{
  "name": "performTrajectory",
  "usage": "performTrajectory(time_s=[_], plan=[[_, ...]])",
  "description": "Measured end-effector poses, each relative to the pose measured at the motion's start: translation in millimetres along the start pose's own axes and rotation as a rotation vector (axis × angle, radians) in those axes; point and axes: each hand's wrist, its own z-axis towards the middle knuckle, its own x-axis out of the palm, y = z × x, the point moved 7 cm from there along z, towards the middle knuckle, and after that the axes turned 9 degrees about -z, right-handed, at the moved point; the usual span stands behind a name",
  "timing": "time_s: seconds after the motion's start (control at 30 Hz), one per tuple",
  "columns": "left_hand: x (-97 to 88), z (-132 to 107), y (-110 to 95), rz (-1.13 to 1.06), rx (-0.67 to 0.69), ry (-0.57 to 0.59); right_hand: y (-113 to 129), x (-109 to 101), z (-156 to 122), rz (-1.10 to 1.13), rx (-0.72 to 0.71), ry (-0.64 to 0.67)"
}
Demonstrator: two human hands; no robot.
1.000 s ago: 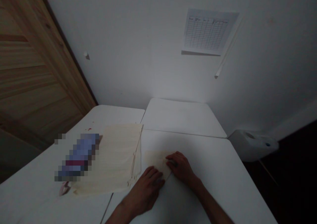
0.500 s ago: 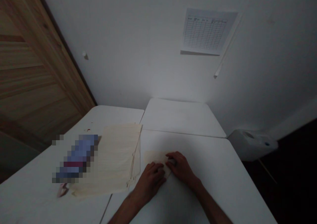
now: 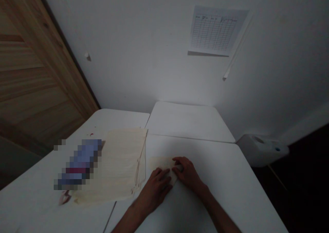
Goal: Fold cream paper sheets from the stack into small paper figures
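A small cream paper sheet (image 3: pixel 160 164) lies on the white table (image 3: pixel 218 181), with both my hands on it. My left hand (image 3: pixel 156 188) grips its lower edge, fingers curled over the paper. My right hand (image 3: pixel 187 173) pinches its right end, and the fingers hide that part. To the left lies a larger stack of cream sheets (image 3: pixel 120 164) with uneven edges. Beyond it, a blurred blue and red object (image 3: pixel 77 164) rests partly on the stack and cannot be identified.
A pink-red item (image 3: pixel 64 198) lies by the stack's lower left corner. Further white table sections (image 3: pixel 189 121) stand against the wall, with a wooden door (image 3: pixel 38 71) at left, a chart (image 3: pixel 214 30) above and a white plastic object (image 3: pixel 262 150) at right.
My left hand has moved up the table, closer to my right hand, and its fingers now lie over the small sheet. The view has shifted slightly.
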Motion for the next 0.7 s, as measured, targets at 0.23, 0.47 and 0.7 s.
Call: performTrajectory(time_s=[0.23, 0.47, 0.7], plan=[[-2.2, 1, 0, -0.020, -0.009, 0.011, 8, -5, -1, -0.067, -0.056, -0.027], [-7.4, 5, 3, -0.085, -0.036, 0.043, 19, -8, -9, -0.358, -0.152, -0.157], [-11.2, 7, 2, -0.120, -0.057, 0.075, 26, -10, -13, -0.374, -0.236, -0.030]])
